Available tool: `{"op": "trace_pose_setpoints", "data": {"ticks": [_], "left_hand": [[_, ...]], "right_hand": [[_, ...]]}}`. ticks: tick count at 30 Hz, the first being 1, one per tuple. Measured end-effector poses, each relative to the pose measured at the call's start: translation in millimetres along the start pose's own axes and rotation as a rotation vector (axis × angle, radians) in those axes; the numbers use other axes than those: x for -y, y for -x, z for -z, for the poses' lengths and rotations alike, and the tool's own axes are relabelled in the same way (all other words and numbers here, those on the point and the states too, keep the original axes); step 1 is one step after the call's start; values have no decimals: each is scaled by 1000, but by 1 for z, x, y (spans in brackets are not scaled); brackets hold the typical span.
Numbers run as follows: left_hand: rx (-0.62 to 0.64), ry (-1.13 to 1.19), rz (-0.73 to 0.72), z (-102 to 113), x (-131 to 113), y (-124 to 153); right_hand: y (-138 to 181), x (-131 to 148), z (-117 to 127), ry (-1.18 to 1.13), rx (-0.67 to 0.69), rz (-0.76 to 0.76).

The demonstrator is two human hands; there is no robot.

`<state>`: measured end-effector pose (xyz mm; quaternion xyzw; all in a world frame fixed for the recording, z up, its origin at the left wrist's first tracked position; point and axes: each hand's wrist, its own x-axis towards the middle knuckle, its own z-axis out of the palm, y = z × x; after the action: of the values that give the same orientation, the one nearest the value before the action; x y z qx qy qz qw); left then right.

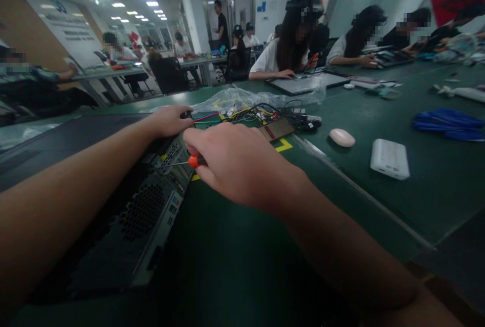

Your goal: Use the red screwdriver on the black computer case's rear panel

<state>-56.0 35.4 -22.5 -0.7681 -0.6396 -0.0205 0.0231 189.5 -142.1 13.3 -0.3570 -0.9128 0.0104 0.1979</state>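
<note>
A black desktop computer case (98, 261) lies on its side at the left, its rear panel facing me. That panel has a honeycomb fan grille (144, 211), ports and metal expansion slot covers (178, 170). My left hand (172, 121) is closed over the case's far rear corner; its fingertips are partly hidden. In my right hand (238, 162), fingers wrapped round the handle, is a screwdriver (194, 160) with an orange and dark handle. Its thin shaft points left to the slot area of the rear panel. Whether the tip touches a screw is too small to tell.
Behind my hands lie tangled cables (261, 112) and clear plastic wrap (227, 95). On the green table (359, 205) to the right are a pinkish oval case (342, 137), a white block-shaped device (389, 158) and a blue cable bundle (449, 124). Several people work beyond.
</note>
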Motion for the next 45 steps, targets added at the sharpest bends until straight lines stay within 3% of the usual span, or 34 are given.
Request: {"op": "trace_pose_setpoints", "data": {"ticks": [33, 45], "left_hand": [[1, -16, 28, 4, -4, 1], [-4, -10, 9, 2, -5, 6]], "right_hand": [[-2, 3, 1, 65, 45, -76], [0, 0, 2, 31, 35, -15]]}}
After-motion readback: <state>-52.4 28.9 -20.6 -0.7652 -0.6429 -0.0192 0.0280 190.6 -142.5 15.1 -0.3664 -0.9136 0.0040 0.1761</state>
